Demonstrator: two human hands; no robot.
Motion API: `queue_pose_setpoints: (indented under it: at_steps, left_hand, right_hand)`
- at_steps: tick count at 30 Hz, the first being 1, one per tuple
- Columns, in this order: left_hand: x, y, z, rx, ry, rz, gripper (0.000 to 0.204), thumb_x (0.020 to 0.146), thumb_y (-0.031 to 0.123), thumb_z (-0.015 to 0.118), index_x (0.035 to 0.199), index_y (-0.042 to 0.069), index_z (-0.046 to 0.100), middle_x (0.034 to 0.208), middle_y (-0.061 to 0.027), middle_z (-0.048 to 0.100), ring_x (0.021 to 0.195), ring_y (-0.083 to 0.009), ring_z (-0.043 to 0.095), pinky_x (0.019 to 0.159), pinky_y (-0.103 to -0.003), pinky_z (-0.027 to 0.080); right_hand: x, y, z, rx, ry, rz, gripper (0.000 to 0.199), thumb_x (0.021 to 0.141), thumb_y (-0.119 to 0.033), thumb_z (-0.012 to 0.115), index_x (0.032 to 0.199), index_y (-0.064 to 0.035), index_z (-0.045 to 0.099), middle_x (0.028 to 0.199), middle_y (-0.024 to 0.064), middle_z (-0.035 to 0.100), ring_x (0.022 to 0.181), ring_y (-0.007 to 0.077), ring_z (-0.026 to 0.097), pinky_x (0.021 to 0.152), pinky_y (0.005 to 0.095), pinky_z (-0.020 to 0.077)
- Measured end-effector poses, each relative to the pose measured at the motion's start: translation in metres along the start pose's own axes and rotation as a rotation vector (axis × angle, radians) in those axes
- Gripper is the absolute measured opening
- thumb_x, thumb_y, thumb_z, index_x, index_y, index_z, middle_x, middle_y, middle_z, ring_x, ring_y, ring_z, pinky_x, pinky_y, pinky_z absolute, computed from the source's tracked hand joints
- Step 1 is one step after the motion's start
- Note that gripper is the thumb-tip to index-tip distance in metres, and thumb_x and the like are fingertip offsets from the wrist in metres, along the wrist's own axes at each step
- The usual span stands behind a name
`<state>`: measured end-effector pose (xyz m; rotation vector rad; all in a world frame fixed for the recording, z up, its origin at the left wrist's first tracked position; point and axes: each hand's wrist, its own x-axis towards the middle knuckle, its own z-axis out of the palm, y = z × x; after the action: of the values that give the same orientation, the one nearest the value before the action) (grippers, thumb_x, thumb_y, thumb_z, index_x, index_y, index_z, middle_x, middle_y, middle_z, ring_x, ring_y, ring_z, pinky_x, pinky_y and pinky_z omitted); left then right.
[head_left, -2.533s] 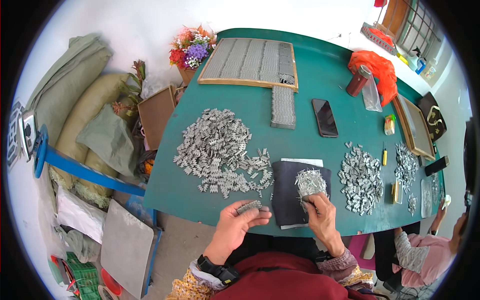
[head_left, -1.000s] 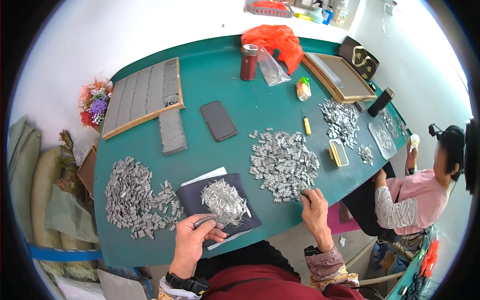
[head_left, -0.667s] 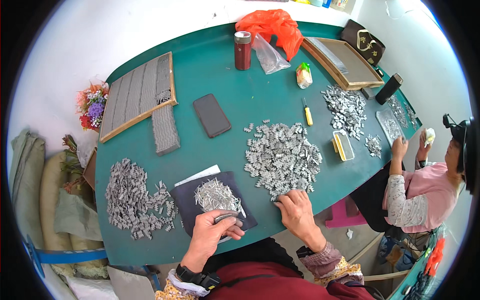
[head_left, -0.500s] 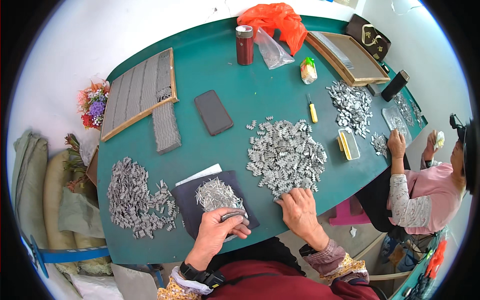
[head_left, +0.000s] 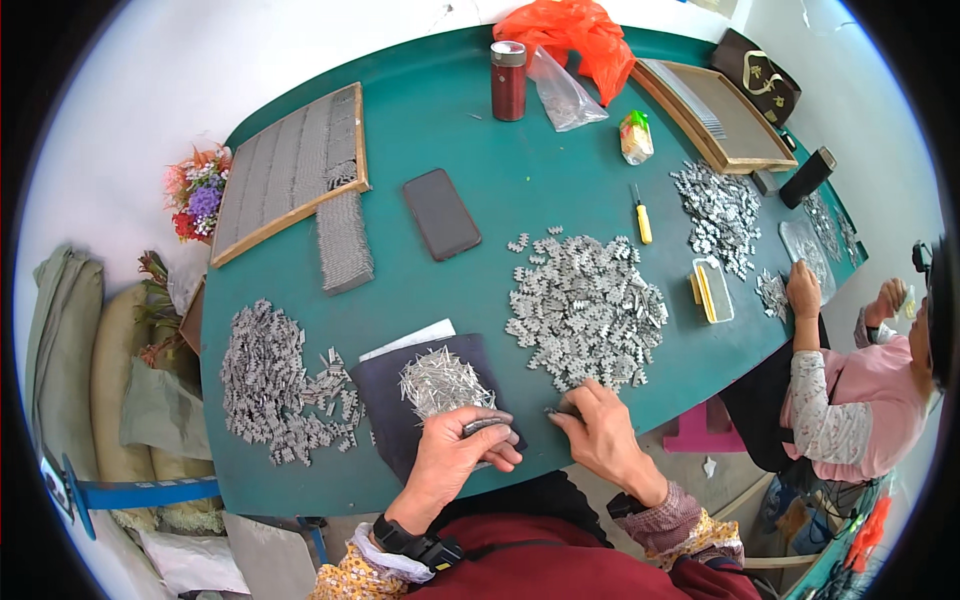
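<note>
My left hand (head_left: 452, 458) is closed on a dark grey stack of metal pieces (head_left: 486, 425), pressed between thumb and curled fingers just in front of the pin pile. The right hand (head_left: 603, 437) is closed in a pinch, with a small grey metal piece (head_left: 550, 410) at the tips of thumb and forefinger. Beyond that hand lies a broad pile of notched grey metal pieces (head_left: 587, 312). Thin silvery pins (head_left: 440, 384) are heaped on a dark cloth (head_left: 375, 400). Another heap of grey metal pieces (head_left: 270, 385) sits at the left.
A wooden-framed tray (head_left: 290, 165) of packed rows stands far left, a packed strip (head_left: 343, 245) beside it. A phone (head_left: 442, 215), red flask (head_left: 508, 85) and yellow-handled screwdriver (head_left: 643, 220) lie farther back. A co-worker (head_left: 850, 390) sits at the right with both hands raised near small parts.
My right hand has drawn back from the pile's near edge toward my left hand, a small metal piece at its fingertips. The left hand keeps its stack. The whole view has shifted slightly.
</note>
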<state>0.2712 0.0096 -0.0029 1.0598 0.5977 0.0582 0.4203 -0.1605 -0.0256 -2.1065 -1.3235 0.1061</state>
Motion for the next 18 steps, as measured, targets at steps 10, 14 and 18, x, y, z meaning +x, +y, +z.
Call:
queue_pose_setpoints:
  at_steps: [10, 14, 18]
  left_hand:
    - [-0.015, 0.01, 0.022, 0.006, -0.038, 0.189, 0.018, 0.096, 0.001, 0.06, 0.11, -0.009, 0.064, 0.097, -0.0197, 0.07, 0.082, -0.0278, 0.073, 0.07, -0.035, 0.062]
    - [-0.022, 0.009, 0.02, 0.02, -0.02, 0.22, 0.018, 0.095, 0.0, 0.06, 0.11, -0.01, 0.064, 0.097, -0.019, 0.07, 0.083, -0.0273, 0.072, 0.071, -0.035, 0.062]
    - [-0.026, 0.003, 0.017, 0.066, -0.002, 0.24, 0.018, 0.095, -0.001, 0.06, 0.11, -0.01, 0.065, 0.095, -0.0191, 0.071, 0.082, -0.0266, 0.072, 0.071, -0.035, 0.063]
  right_hand:
    - [-0.001, -0.046, 0.009, 0.691, 0.195, 0.156, 0.014, 0.09, -0.008, 0.068, 0.09, -0.0007, 0.056, 0.081, 0.0064, 0.052, 0.07, 0.0156, 0.05, 0.062, 0.0294, 0.0426]
    - [-0.002, -0.052, 0.016, 0.675, 0.221, 0.128, 0.013, 0.088, -0.005, 0.068, 0.09, -0.0012, 0.056, 0.08, 0.0076, 0.053, 0.069, 0.0174, 0.051, 0.062, 0.0304, 0.043]
    - [-0.004, -0.058, 0.022, 0.532, 0.281, 0.02, 0.016, 0.083, 0.002, 0.069, 0.092, -0.0013, 0.056, 0.082, 0.0102, 0.056, 0.068, 0.0245, 0.054, 0.061, 0.0339, 0.0444]
